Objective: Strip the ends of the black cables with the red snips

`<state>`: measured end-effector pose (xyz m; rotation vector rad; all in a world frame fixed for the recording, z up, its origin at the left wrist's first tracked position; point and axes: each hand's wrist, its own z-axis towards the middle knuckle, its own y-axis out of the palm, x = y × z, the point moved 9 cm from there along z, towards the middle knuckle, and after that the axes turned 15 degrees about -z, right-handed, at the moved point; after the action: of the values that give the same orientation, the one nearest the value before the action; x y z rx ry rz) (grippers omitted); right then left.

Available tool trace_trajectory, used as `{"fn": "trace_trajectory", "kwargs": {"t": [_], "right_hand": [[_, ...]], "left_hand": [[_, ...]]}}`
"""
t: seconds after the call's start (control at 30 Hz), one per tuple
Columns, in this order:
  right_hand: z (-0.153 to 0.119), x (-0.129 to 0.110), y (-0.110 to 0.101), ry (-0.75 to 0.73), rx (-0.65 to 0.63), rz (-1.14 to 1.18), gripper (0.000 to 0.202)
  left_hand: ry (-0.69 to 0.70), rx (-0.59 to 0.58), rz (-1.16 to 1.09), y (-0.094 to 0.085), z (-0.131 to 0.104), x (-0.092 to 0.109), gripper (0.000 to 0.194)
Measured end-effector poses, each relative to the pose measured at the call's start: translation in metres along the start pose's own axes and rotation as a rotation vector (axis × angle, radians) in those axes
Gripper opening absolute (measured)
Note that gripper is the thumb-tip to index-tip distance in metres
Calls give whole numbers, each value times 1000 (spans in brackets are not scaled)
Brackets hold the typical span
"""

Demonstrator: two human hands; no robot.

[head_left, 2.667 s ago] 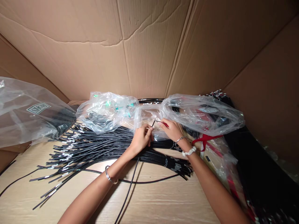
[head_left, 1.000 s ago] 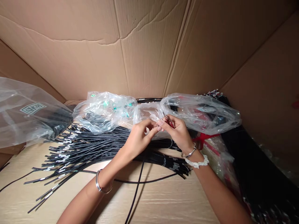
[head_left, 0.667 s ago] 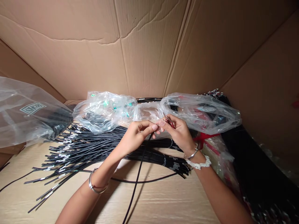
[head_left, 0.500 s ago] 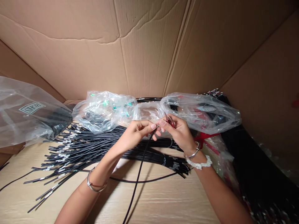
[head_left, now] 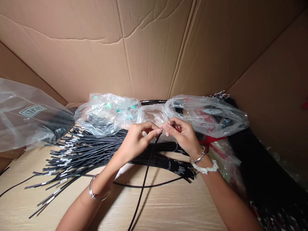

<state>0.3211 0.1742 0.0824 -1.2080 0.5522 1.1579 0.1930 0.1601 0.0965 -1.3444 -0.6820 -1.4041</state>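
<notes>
My left hand point(head_left: 138, 139) is closed, thumb and forefinger pinching near the top end of a black cable point(head_left: 146, 175). The cable hangs from the fingertips and curves down past the bottom of the view. Meeting it at the same spot, my right hand point(head_left: 185, 136) is closed too, its thumb and finger on the cable's tip. A small red-handled tool point(head_left: 175, 126) with a pointed metal end is tucked in the right fingers; its exact kind is hard to make out. Behind and below the hands lie bundles of cut black cables point(head_left: 96, 150), tied near their right ends.
Clear plastic bags point(head_left: 108, 112) lie along the back, another point(head_left: 207, 112) on the right and one marked RoHS point(head_left: 21, 115) on the left. Cardboard walls point(head_left: 149, 64) rise around the wooden tabletop point(head_left: 178, 211). A thick black cable bundle point(head_left: 255, 170) runs down the right side.
My left fingers have curled in closer around the cable end, and the hand has shifted slightly up. My right hand stays almost in place with the tool.
</notes>
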Motion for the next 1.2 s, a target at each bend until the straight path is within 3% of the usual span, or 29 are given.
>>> {"fn": "trace_trajectory", "kwargs": {"t": [0.17,0.27,0.47,0.63,0.77,0.87,1.2], "right_hand": [[0,0,2,-19,-11,38,35],[0,4,3,-10,-16,67,33],[1,5,3,-20,-8,108,32],[2,6,6,-18,-34,188,31],[2,5,8,-35,-57,253,22],[1,3,6,-57,-43,242,17],[1,4,-7,-62,53,113,26]], "left_hand": [[164,-38,185,0,-2,11,23],[181,-31,208,1,-1,10,22],[-14,-44,-108,5,5,-13,26],[-191,-164,-430,17,7,-28,26],[-263,-222,-678,27,7,-37,31],[-299,-202,-828,31,7,-44,32],[-300,-127,-888,27,9,-55,34]]}}
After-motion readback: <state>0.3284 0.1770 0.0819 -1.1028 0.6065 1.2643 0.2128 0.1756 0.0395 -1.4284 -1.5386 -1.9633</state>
